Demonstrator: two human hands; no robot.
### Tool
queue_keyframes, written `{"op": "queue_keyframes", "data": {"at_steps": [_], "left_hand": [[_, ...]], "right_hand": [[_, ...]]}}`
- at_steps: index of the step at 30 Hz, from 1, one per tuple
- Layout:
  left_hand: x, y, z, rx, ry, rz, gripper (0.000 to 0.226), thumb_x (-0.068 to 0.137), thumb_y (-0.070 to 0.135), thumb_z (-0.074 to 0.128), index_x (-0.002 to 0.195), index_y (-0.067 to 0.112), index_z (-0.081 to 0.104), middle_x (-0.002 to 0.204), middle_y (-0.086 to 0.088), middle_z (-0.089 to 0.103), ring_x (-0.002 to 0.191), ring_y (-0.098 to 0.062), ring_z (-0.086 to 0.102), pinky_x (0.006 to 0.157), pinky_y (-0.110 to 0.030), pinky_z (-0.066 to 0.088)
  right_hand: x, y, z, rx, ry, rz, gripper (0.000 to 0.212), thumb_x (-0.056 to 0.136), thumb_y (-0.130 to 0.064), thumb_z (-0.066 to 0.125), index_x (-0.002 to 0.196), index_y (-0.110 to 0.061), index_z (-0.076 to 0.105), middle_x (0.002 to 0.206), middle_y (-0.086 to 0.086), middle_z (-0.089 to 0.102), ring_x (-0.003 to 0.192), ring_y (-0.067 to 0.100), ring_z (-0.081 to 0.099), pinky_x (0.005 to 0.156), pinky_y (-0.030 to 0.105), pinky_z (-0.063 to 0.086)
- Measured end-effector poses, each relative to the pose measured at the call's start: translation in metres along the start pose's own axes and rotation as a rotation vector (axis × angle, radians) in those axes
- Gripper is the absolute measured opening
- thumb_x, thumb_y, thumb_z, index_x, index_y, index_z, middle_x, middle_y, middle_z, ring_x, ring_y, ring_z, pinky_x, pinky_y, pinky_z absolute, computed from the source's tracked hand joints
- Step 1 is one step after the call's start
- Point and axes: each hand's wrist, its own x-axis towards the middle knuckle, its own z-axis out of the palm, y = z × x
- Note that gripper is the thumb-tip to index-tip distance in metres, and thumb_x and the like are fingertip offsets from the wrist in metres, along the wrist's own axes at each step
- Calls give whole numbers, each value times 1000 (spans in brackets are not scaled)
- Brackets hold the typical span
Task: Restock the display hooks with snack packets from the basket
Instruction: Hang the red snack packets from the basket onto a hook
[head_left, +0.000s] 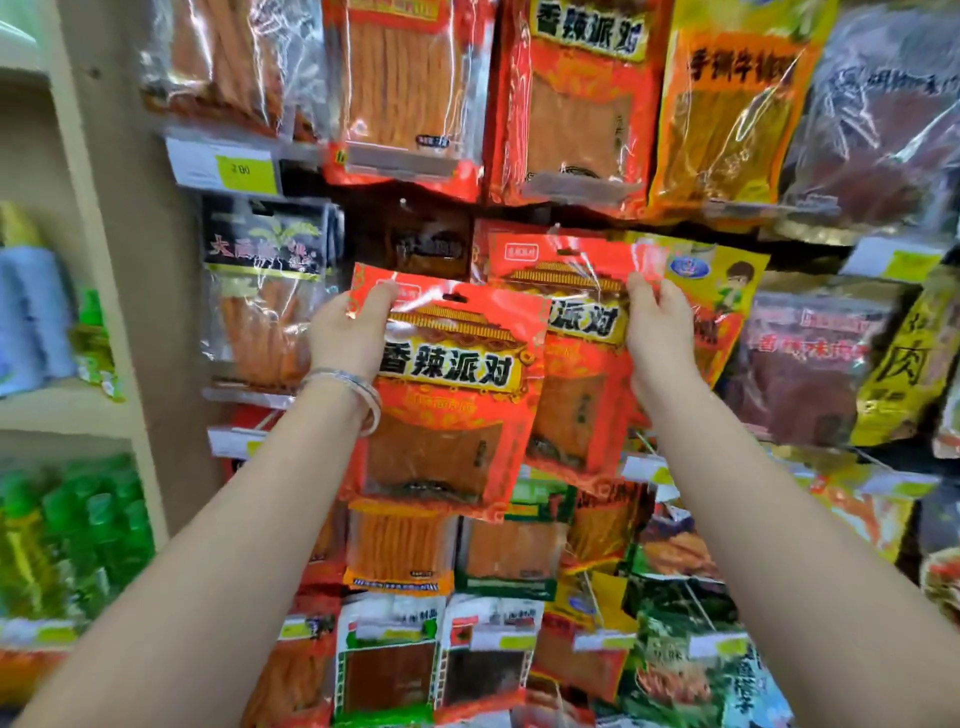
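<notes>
My left hand (349, 332), with a silver bangle on the wrist, grips the top left corner of a red snack packet (452, 405) with a yellow name band, held up in front of the display. My right hand (657, 332) pinches the top right corner of a second, matching red packet (576, 353) that lies just behind and to the right of the first. Above the two packets is a dark gap in the display with a bare hook tip (403, 201). The basket is out of view.
Hanging packets fill the wall: orange and red ones above (410, 88), a black-topped one at left (265, 291), a yellow one behind my right hand (727, 291), green and white ones below. Price tags (244, 169) stick out. Shelves with green bottles (78, 540) stand at left.
</notes>
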Motion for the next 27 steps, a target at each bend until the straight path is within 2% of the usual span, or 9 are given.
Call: {"op": "queue_keyframes", "data": {"at_steps": [6, 9, 12, 15, 17, 19, 23, 25, 27], "left_hand": [[4, 5, 22, 14, 51, 22, 26, 77, 51, 62, 71, 25, 65, 75, 5, 67, 79, -21, 63, 77, -39, 50], [7, 6, 31, 10, 78, 38, 27, 78, 49, 63, 65, 25, 63, 67, 7, 64, 71, -21, 61, 72, -38, 49], [9, 5, 38, -5, 100, 26, 28, 79, 49, 63, 63, 26, 63, 63, 9, 63, 66, -17, 59, 70, -39, 51], [11, 4, 41, -2, 114, 9, 30, 77, 51, 63, 64, 25, 63, 66, 5, 63, 68, -20, 59, 75, -46, 54], [14, 3, 41, -2, 114, 3, 31, 75, 53, 64, 63, 25, 61, 68, 3, 63, 69, -21, 60, 77, -48, 53], [17, 2, 41, -28, 119, -3, 31, 74, 53, 64, 61, 25, 60, 71, 1, 65, 73, -25, 63, 76, -48, 54], [24, 2, 43, -10, 146, 32, 30, 79, 47, 63, 58, 26, 56, 67, 4, 59, 67, -18, 56, 68, -33, 48], [25, 2, 47, -26, 139, 43, 29, 81, 43, 63, 59, 26, 56, 64, 6, 58, 63, -14, 54, 63, -30, 46], [25, 2, 51, -46, 117, 40, 26, 81, 42, 63, 61, 26, 58, 69, 1, 59, 67, -16, 54, 65, -33, 48]], "right_hand": [[43, 8, 15, 136, -82, 80, 24, 93, -30, 52, 71, -21, 54, 80, 0, 56, 82, 16, 51, 73, 33, 42], [62, 14, 21, 175, -119, 118, 18, 93, -31, 51, 89, -16, 58, 99, 8, 59, 92, 20, 53, 83, 37, 43], [74, 21, 25, 171, -160, 183, 9, 92, -30, 51, 86, -25, 47, 106, 10, 55, 99, 24, 53, 89, 40, 43], [78, 26, 30, 191, -162, 197, 17, 93, -24, 50, 78, -18, 48, 94, 11, 48, 87, 22, 48, 78, 36, 41], [80, 29, 35, 185, -145, 184, 23, 95, -22, 49, 101, -1, 55, 99, 12, 51, 91, 21, 49, 82, 36, 41], [82, 32, 39, 83, -105, 138, 30, 96, -22, 47, 115, -1, 55, 108, 17, 57, 100, 26, 54, 90, 39, 42], [87, 45, 36, -331, -83, -69, 29, 95, -33, 49, 81, -11, 63, 88, 19, 60, 86, 33, 55, 75, 38, 42], [90, 52, 33, -388, -71, -114, 29, 93, -35, 54, 88, -8, 62, 90, 19, 62, 85, 34, 57, 73, 38, 42], [89, 54, 31, -226, -42, -82, 25, 88, -31, 62, 101, -13, 50, 78, 2, 56, 76, 27, 57, 71, 38, 43]]}}
